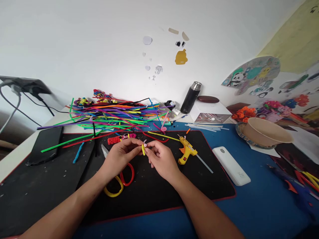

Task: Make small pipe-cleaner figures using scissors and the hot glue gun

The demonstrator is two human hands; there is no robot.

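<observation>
Both hands, left hand [119, 153] and right hand [160, 159], pinch a short yellow fuzzy pipe-cleaner piece [143, 149] in closed fingertip grip above the black mat's [174, 189] centre, where it could slip toward the yellow glue gun [185, 151] at three o'clock.

I see a bright picture with soft, even light and only faint shadows under my hands [142, 157]. The white wall [99, 49] looks very bright, almost washed out. The edges bend and stretch, and the far right corner looks blurry.
</observation>
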